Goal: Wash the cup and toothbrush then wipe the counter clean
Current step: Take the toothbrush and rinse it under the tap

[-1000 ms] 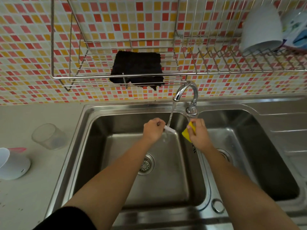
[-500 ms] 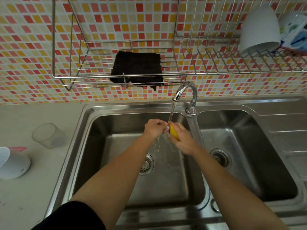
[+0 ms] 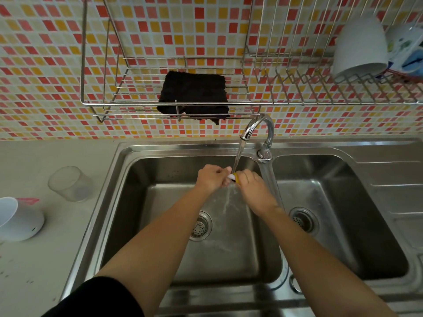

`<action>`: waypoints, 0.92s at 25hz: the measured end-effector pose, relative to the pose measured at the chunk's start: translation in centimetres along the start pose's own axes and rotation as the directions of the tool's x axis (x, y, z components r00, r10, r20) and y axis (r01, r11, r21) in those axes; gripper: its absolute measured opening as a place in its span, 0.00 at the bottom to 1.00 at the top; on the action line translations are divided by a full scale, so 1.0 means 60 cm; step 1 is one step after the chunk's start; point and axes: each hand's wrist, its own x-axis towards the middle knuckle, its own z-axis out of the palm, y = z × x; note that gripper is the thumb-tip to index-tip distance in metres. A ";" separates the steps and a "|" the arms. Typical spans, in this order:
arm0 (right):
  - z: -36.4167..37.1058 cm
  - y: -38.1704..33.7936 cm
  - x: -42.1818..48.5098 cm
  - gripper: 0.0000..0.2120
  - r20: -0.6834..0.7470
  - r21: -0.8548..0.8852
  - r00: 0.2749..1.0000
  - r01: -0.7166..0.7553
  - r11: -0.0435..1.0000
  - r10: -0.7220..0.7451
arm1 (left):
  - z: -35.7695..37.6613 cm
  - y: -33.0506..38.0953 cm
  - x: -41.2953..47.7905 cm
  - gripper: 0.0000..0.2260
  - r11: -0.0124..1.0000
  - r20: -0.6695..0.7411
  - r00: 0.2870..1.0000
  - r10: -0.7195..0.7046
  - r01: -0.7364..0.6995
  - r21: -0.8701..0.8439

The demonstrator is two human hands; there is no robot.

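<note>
Far left: white holder point(image 3: 19, 221) on counter point(image 3: 34, 259), clear cup point(image 3: 69, 184) beside it, untouched, not washed yet I'd guess. Left basin point(image 3: 160, 170): left hand point(image 3: 211, 178) fisted around toothbrush point(image 3: 232, 177), only white tip showing. Tap point(image 3: 257, 128) running straight onto it. Right hand point(image 3: 253, 187) touching left, fingers curled tight on something yellow point(image 3: 237, 178), sponge maybe, can't tell. So: toothbrush scrub step. Next probably rinse, then grab cup. Dark cloth point(image 3: 194, 94) waits on rack point(image 3: 137, 106) above for counter wipe.

Mosaic tile wall point(image 3: 57, 53), red, orange, cream squares. Wire rack point(image 3: 142, 104) mounted on wall above steel double sink point(image 3: 343, 147). Chrome faucet point(image 3: 263, 126) between basins. Grey counter point(image 3: 27, 259) left, speckled. Soft even light.
</note>
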 end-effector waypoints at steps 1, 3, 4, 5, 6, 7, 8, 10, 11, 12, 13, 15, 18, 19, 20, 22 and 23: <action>-0.001 -0.001 -0.002 0.10 0.019 0.023 1.000 -0.007 1.000 0.007 | -0.003 0.001 -0.003 0.16 0.997 -0.001 1.000 0.019 -0.018 0.073; -0.001 0.002 -0.004 0.09 0.033 0.084 0.999 -0.035 0.996 0.032 | -0.006 0.001 -0.005 0.14 0.989 0.035 0.997 0.062 -0.066 0.131; -0.001 0.006 -0.002 0.09 0.040 0.122 0.998 -0.059 0.991 0.055 | -0.006 0.002 -0.007 0.12 0.993 0.059 0.995 0.077 -0.082 0.089; -0.003 0.010 -0.002 0.09 0.045 0.145 0.997 -0.075 0.987 0.069 | -0.006 0.003 -0.011 0.09 0.994 0.080 0.993 0.088 -0.092 0.052; -0.006 0.012 -0.001 0.09 0.040 0.158 0.997 -0.074 0.985 0.069 | -0.005 0.003 -0.014 0.08 0.993 0.088 0.991 0.104 -0.109 0.047; -0.012 0.011 -0.001 0.09 0.024 0.148 0.998 -0.061 0.987 0.058 | -0.003 0.001 -0.015 0.08 0.989 0.081 0.990 0.119 -0.125 0.073; -0.014 0.011 0.000 0.09 0.007 0.124 0.999 -0.040 0.992 0.040 | -0.002 -0.001 -0.014 0.08 0.983 0.076 0.987 0.139 -0.147 0.106; -0.019 0.010 -0.002 0.08 0.001 0.069 1.000 -0.026 0.997 0.026 | -0.004 0.002 -0.016 0.09 0.963 0.076 0.980 0.185 -0.196 0.184; -0.025 0.007 -0.003 0.08 -0.008 0.049 0.999 -0.038 0.998 0.038 | -0.004 0.005 -0.015 0.11 0.953 0.079 0.977 0.196 -0.209 0.221; -0.029 0.002 -0.005 0.08 -0.021 0.035 0.998 -0.052 0.998 0.053 | -0.003 0.005 -0.014 0.12 0.950 0.080 0.978 0.192 -0.205 0.236; -0.026 -0.001 -0.008 0.08 -0.035 0.009 0.997 -0.067 0.998 0.067 | -0.003 0.005 -0.012 0.13 0.955 0.080 0.982 0.170 -0.184 0.232; -0.023 -0.007 -0.012 0.10 -0.041 -0.030 0.995 -0.091 0.995 0.089 | 0.000 0.003 -0.011 0.13 0.980 0.065 0.991 0.121 -0.129 0.149; -0.030 -0.011 -0.006 0.10 0.108 0.209 0.984 -0.163 0.964 0.143 | 0.001 -0.009 -0.010 0.10 0.986 0.043 0.988 0.147 -0.149 0.069; -0.034 -0.013 -0.004 0.10 0.162 0.236 0.977 -0.174 0.956 0.138 | 0.000 -0.012 -0.010 0.10 0.986 0.048 0.988 0.148 -0.151 0.065; -0.034 -0.017 -0.002 0.10 0.170 0.271 0.976 -0.177 0.946 0.134 | 0.000 -0.017 -0.009 0.09 0.990 0.047 0.990 0.131 -0.133 0.039; -0.037 -0.025 -0.005 0.08 0.181 0.239 0.964 -0.237 0.942 0.196 | 0.004 -0.019 -0.010 0.11 0.996 0.023 0.998 0.055 -0.053 -0.069; -0.038 -0.021 -0.002 0.08 0.141 0.202 0.966 -0.241 0.949 0.215 | 0.006 -0.018 -0.010 0.12 0.995 0.015 1.000 0.021 -0.020 -0.097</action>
